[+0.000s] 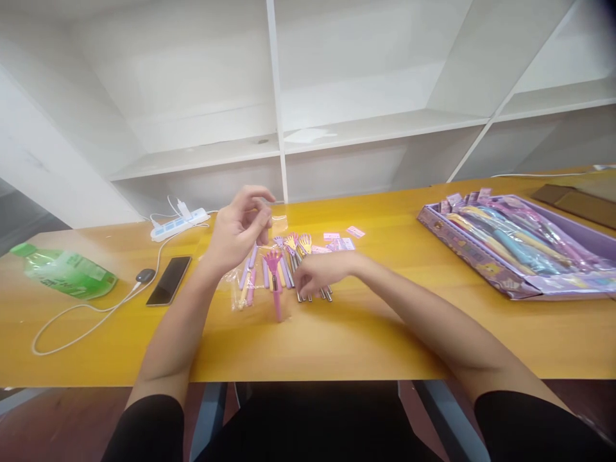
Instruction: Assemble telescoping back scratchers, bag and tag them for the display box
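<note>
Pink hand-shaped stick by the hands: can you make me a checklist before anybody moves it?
1. Pink stick easy to see: ok, it is in front of the other sticks.
2. Left hand off the pink stick: ok, it is raised, fingers curled.
3. Right hand holding something: cannot tell; it is over the metal rods, fingertips partly hidden.
4. Other sticks spread apart: not ok, they are bunched close together.
5. Green cap on the bottle: ok.
6. Phone away from the sticks: ok.

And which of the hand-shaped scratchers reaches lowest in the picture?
The bright pink one, whose pink handle ends below all the others; the yellow head and purple head sit higher up.
</note>
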Demonstrator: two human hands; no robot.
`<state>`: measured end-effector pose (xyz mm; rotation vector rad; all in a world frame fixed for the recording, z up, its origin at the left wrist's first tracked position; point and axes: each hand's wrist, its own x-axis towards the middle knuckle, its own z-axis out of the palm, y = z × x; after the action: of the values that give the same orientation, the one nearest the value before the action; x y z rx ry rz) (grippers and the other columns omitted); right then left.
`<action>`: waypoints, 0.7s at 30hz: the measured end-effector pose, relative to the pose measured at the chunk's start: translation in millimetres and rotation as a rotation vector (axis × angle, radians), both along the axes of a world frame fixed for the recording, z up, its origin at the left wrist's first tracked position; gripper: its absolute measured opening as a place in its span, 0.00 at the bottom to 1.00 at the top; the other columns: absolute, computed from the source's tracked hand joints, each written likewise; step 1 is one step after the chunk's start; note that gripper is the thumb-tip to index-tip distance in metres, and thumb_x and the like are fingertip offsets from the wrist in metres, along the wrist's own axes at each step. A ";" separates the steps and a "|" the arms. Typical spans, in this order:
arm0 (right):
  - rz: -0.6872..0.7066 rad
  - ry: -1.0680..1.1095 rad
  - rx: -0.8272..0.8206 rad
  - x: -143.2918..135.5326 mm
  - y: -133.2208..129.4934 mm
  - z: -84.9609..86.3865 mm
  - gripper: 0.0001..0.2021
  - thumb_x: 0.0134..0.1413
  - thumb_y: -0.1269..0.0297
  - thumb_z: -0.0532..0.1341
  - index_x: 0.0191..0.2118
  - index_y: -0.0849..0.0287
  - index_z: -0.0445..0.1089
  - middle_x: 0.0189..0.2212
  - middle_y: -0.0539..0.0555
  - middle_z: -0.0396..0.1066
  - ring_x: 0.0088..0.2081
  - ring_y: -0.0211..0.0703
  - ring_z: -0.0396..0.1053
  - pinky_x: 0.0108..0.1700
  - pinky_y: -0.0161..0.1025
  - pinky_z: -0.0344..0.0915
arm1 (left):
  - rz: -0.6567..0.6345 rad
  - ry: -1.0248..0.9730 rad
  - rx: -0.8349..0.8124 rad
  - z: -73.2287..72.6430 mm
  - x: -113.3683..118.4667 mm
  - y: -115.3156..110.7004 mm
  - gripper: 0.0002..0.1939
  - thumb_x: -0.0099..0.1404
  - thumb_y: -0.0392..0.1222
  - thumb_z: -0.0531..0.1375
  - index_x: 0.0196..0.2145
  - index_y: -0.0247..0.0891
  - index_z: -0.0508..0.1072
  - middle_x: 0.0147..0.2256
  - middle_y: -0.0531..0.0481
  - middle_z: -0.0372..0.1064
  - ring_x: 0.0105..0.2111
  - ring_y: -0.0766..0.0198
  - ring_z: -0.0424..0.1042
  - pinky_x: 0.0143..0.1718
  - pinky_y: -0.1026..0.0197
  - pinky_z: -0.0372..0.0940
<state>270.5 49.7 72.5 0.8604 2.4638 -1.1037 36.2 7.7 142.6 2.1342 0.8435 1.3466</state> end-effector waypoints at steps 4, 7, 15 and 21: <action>-0.315 -0.078 0.278 57.7 43.7 9.1 0.14 0.71 0.61 0.61 0.53 0.62 0.80 0.44 0.61 0.83 0.43 0.48 0.81 0.43 0.39 0.70 | 0.029 0.058 0.031 2.4 -0.9 -0.7 0.07 0.80 0.38 0.60 0.44 0.41 0.78 0.35 0.53 0.73 0.24 0.72 0.74 0.27 0.66 0.71; -0.534 -0.177 0.473 95.7 76.4 -4.1 0.21 0.70 0.59 0.66 0.62 0.64 0.77 0.58 0.70 0.78 0.58 0.62 0.78 0.56 0.48 0.73 | 0.048 0.086 0.032 4.6 -0.2 -2.7 0.09 0.79 0.37 0.59 0.43 0.40 0.81 0.37 0.51 0.74 0.25 0.72 0.76 0.29 0.65 0.72; -0.520 -0.226 0.402 122.7 110.3 -48.8 0.19 0.74 0.54 0.67 0.62 0.59 0.75 0.61 0.60 0.74 0.58 0.51 0.76 0.60 0.54 0.77 | -0.010 0.067 -0.016 6.2 -1.1 -6.6 0.10 0.81 0.44 0.61 0.46 0.41 0.83 0.42 0.49 0.74 0.27 0.72 0.77 0.32 0.64 0.73; -0.567 -0.204 0.405 122.7 105.0 -37.6 0.18 0.59 0.61 0.75 0.51 0.61 0.74 0.50 0.61 0.78 0.46 0.48 0.74 0.46 0.42 0.69 | -0.037 0.067 -0.029 7.8 -2.5 -9.0 0.13 0.82 0.49 0.60 0.47 0.43 0.84 0.42 0.48 0.76 0.28 0.68 0.77 0.34 0.61 0.76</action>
<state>393.2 154.8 34.9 1.7759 2.3590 -0.6115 33.7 -1.3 150.4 2.1720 0.8409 1.2435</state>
